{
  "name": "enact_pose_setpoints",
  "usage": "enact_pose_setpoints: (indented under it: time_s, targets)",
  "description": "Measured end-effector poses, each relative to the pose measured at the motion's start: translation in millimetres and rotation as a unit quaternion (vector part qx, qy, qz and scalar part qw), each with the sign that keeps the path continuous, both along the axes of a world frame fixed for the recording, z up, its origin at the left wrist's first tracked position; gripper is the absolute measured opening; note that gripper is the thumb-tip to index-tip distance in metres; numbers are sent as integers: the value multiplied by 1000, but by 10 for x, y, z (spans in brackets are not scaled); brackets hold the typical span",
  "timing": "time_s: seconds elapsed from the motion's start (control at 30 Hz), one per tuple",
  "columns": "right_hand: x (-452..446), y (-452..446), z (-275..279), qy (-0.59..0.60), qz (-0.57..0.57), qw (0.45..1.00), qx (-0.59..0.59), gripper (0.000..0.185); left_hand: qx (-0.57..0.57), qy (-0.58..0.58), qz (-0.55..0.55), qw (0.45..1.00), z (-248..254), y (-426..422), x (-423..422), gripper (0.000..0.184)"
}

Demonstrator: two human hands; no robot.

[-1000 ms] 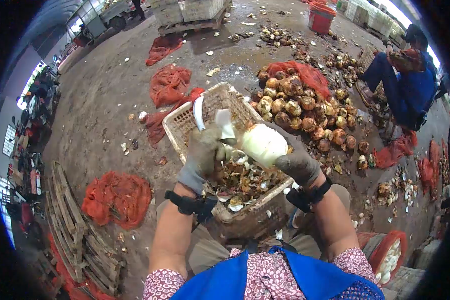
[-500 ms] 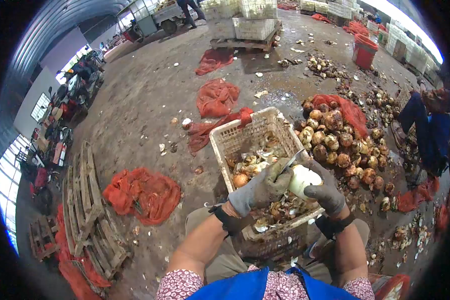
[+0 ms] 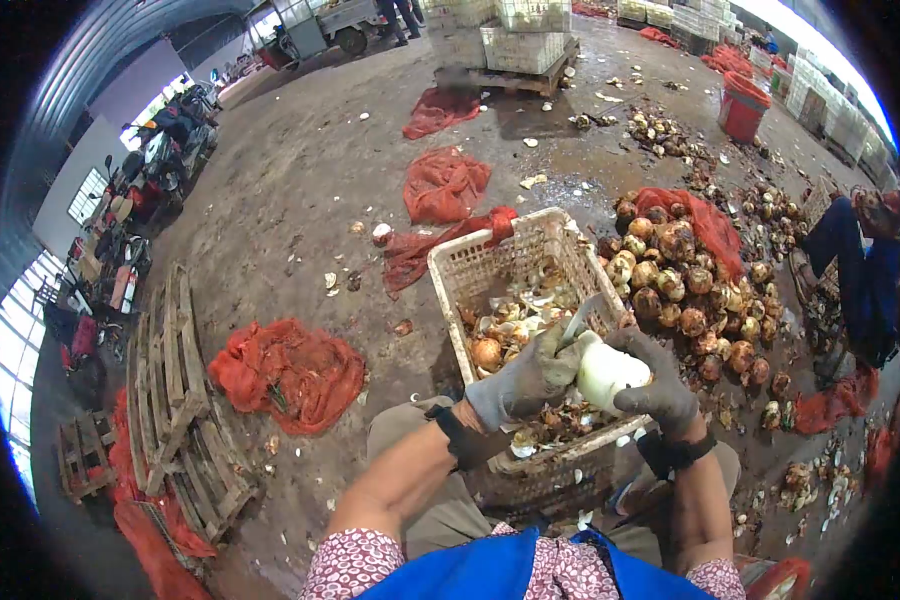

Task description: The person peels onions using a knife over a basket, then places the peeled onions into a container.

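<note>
Gloved in grey, my left hand (image 3: 537, 375) is closed round a knife whose blade (image 3: 581, 318) points up and to the right. My right hand (image 3: 660, 378) grips a peeled white onion (image 3: 610, 374) from its right side, and the fingers of my left hand touch or nearly touch the onion's left side. Both hands are above a cream plastic crate (image 3: 452, 318). Inside the crate lie onion skins (image 3: 555, 425) and a brown onion (image 3: 487, 353). The knife's handle is hidden in my left glove.
Unpeeled onions (image 3: 692, 322) are heaped right of the crate. Red net bags (image 3: 290, 375) lie on the floor, and wooden pallets (image 3: 175, 390) are at the left. A person (image 3: 860, 260) sits at the right. A red bucket (image 3: 743, 110) and stacked crates (image 3: 530, 52) are farther back.
The view has swung left and up since the first frame. The white piece near the blade then is no longer seen there. The blade now stands beside the onion, which my right hand still grips.
</note>
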State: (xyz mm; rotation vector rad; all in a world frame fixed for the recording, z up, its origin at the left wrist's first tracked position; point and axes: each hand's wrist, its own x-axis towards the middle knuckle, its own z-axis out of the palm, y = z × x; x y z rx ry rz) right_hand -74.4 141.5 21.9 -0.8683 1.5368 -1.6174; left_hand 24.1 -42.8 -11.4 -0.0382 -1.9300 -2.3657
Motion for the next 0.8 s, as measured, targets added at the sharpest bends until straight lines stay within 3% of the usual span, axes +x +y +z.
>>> enact_pose_setpoints:
  time_s: [0.13, 0.27, 0.33, 0.4, 0.43, 0.47, 0.53, 0.57, 0.6, 0.67, 0.7, 0.73, 0.8]
  targets:
    - [-68, -48, 36, 37, -50, 998, 22, 83, 27, 2, 70, 997, 64, -56, -46, 32]
    - [4, -159, 167, -59, -58, 994, -76, 86, 152, 33, 133, 979, 162, 34, -195, 44]
    - [-39, -158, 205, -17, -85, 991, -107, 81, 124, 87, 169, 974, 210, 14, -211, 34]
    - [-126, -68, 199, -121, -115, 985, -42, 74, 80, 119, 176, 974, 113, -68, -281, 33]
    - [-150, -55, 127, -67, -170, 983, 31, 68, 19, 101, 182, 978, 157, -106, -355, 30]
    - [-151, -31, 91, -66, -169, 983, 31, 68, 20, 102, 183, 978, 175, -91, -332, 30]
    - [-130, -24, 75, -141, -114, 983, -4, 67, -141, 21, 194, 971, 377, 10, -215, 26]
    - [-141, -19, 63, -141, -115, 983, -4, 67, -162, 51, 185, 968, 443, 58, -196, 27]
    - [-155, -10, 30, -103, -106, 989, -1, 69, -161, 49, 184, 968, 397, 54, -201, 27]
    - [-180, 19, -83, -30, -93, 995, 9, 72, -100, 168, 104, 975, 315, 38, -203, 28]
    - [-242, 18, -231, 36, -82, 996, 12, 73, -238, 178, 88, 951, 324, -17, -198, 27]
    - [-171, -11, -149, 8, -101, 995, 15, 75, -225, 173, 70, 956, 337, -62, -162, 27]
    - [-108, 7, -1, -1, -113, 992, 64, 77, 27, 36, -9, 999, 305, -199, -128, 24]
